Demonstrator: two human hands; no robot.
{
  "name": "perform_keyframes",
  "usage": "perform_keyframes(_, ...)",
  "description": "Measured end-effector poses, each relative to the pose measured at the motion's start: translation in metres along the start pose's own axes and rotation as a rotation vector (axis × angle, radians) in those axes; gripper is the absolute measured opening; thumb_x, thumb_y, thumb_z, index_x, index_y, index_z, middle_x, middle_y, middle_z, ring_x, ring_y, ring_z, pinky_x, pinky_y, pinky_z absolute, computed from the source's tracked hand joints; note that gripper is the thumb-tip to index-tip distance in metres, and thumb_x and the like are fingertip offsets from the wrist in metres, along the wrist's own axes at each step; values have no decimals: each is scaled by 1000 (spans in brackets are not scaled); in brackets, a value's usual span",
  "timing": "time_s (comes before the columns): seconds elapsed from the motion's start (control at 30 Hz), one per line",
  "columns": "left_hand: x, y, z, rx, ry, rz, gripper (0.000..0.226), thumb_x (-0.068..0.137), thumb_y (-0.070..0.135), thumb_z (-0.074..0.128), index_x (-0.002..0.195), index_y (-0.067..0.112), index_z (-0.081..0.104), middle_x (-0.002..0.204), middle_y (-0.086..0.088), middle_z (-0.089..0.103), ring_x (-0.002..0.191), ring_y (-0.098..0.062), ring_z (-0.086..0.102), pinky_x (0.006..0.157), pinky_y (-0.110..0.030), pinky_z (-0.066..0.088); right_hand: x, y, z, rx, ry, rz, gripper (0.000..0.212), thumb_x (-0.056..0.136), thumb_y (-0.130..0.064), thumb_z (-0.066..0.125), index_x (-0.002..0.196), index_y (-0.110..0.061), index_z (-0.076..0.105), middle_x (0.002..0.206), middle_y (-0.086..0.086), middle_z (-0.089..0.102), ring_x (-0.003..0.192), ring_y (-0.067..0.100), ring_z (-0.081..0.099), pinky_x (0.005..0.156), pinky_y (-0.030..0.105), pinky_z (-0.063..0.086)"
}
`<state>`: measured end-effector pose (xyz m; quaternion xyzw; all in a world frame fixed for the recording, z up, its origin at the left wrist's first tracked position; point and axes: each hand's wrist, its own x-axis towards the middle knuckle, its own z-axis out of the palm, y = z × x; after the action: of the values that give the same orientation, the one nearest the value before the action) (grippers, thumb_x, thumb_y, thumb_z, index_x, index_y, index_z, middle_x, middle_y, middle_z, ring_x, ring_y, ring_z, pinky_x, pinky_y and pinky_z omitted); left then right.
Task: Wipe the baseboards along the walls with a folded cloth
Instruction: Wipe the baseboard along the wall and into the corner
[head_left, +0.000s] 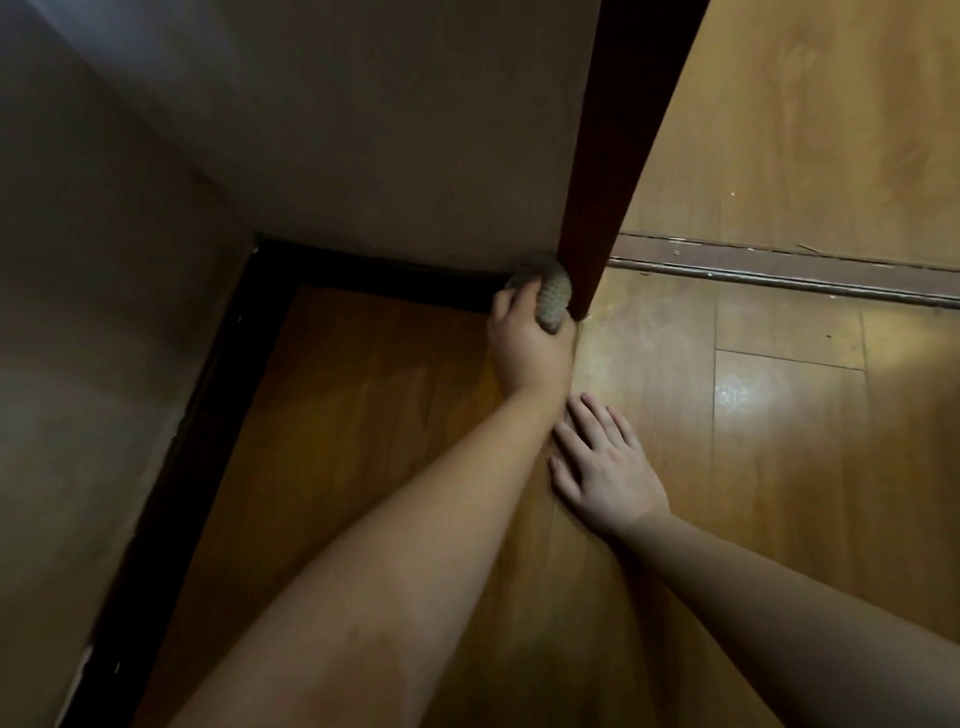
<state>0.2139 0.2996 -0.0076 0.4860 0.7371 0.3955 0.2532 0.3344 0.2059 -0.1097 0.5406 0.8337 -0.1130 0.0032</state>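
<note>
- The left hand (524, 343) reaches across the body toward the far wall, its fingers curled tight round a bunched grey cloth (551, 299), which it presses where the dark baseboard (395, 283) meets the reddish-brown door frame (613, 208).
- The right hand (605, 465) lies flat on the wooden floor (395, 415), fingers spread and straight, holding nothing; it looks to be bracing the person's weight, and sits nearer the camera and just right of the left wrist.
- The cloth sits at the right end of the far baseboard, touching the foot of the door frame. I cannot tell how neatly it is folded inside the grip.
- That baseboard runs left from the cloth to the corner (260, 249), where a second stretch turns and runs toward the viewer along the left wall (104, 260).
- The long axis of the strip lies left to right, so, as I judge it, the coming stroke has only one way to go: leftward along the strip, away from the frame.
- The left hand is the nearer one to the baseboard and already carries the cloth, so it should make that stroke.
- A metal threshold strip (779, 267) crosses the floor right of the frame.
</note>
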Motion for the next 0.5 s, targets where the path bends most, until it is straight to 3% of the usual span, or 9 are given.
perform_keyframes(0.17,4,-29,-54,156,-425,125,47,82,19,77,127,18,66,128,-2,61,114,-18,57,90,-16,36,-1,1,4,-8,-16,9,60,101,-55,25,156,-30,22,163,3,18,152,20,7,122,35,-4)
perform_keyframes(0.3,7,-58,-103,155,-592,-27,51,82,19,78,130,23,61,128,2,60,115,-13,55,93,-24,40,0,2,5,10,-34,7,61,102,-57,20,156,-32,16,164,1,15,152,18,1,122,37,-2)
perform_keyframes(0.43,-3,-67,-126,-282,-564,-393,53,82,6,76,129,19,57,125,-4,63,108,-13,61,89,-23,49,2,2,-6,61,-134,3,65,100,-60,17,158,-32,6,166,-2,-1,152,16,-8,120,37,-9)
perform_keyframes(0.5,-19,-70,-125,-436,-580,-480,47,80,0,75,119,21,59,124,-7,64,107,-14,63,85,-22,52,7,3,-22,263,-231,61,64,101,-57,27,157,-33,10,165,-7,0,152,15,-4,121,38,-4)
